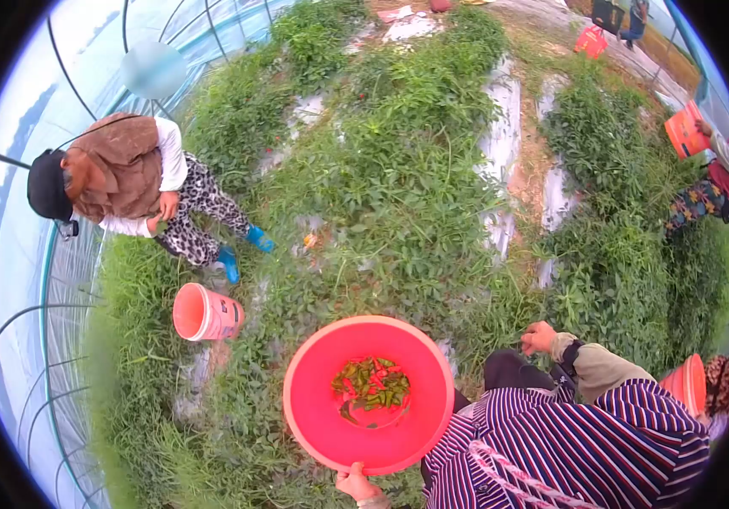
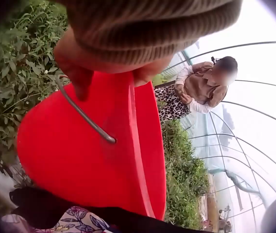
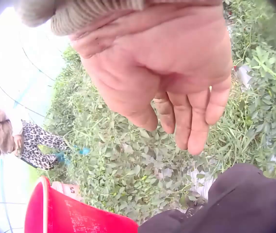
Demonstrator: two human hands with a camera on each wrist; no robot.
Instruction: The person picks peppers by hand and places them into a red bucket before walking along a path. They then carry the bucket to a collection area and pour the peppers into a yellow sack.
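At the bottom centre of the head view, the left hand (image 1: 356,485) grips the round red plastic bucket (image 1: 313,416) by its rim, keeping the green and red peppers (image 1: 372,384) level inside; the right hand (image 3: 176,82), fingers relaxed and empty, hangs over the green pepper plants (image 3: 128,160).

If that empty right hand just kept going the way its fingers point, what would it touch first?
Probably the green plants below: the right hand hangs open, fingers pointing down at them, nothing between. Depth is hard to judge.

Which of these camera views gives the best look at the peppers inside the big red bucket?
The head view: it looks straight down into the red bucket, showing green and red peppers on its bottom. The left wrist view shows only the bucket's outer wall and wire handle, gripped by the left hand. The right wrist view catches only its rim.
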